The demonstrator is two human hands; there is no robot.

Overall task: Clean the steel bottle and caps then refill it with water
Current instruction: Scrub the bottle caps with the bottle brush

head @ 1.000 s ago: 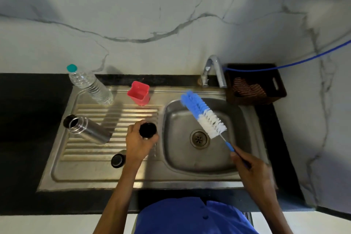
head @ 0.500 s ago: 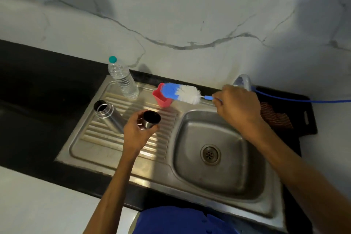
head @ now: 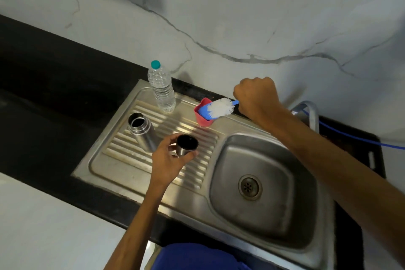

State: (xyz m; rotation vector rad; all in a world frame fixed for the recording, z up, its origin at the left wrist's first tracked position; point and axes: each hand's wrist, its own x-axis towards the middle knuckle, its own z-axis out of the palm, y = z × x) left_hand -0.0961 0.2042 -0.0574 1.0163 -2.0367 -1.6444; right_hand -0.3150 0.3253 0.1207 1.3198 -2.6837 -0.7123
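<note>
The open steel bottle point(head: 142, 131) stands on the ribbed drainboard point(head: 122, 160), its mouth uncovered. My left hand point(head: 168, 160) holds a steel cap point(head: 186, 145) above the drainboard, the cap's dark inside facing up. My right hand point(head: 256, 96) grips the blue handle of a bottle brush point(head: 219, 108). The brush's blue tip is dipped into a small red cup point(head: 203, 114) at the back of the drainboard. The second cap is hidden from view.
A clear plastic water bottle point(head: 162, 88) with a teal lid stands at the back left of the drainboard. The sink basin point(head: 274, 182) with its drain lies to the right. A tap point(head: 309, 112) and a blue hose point(head: 359, 138) sit behind the basin. Black counter surrounds the sink.
My right hand carried the brush from over the basin to the red cup and pushed its tip in. My left hand lifted the cap slightly. The view swung left.
</note>
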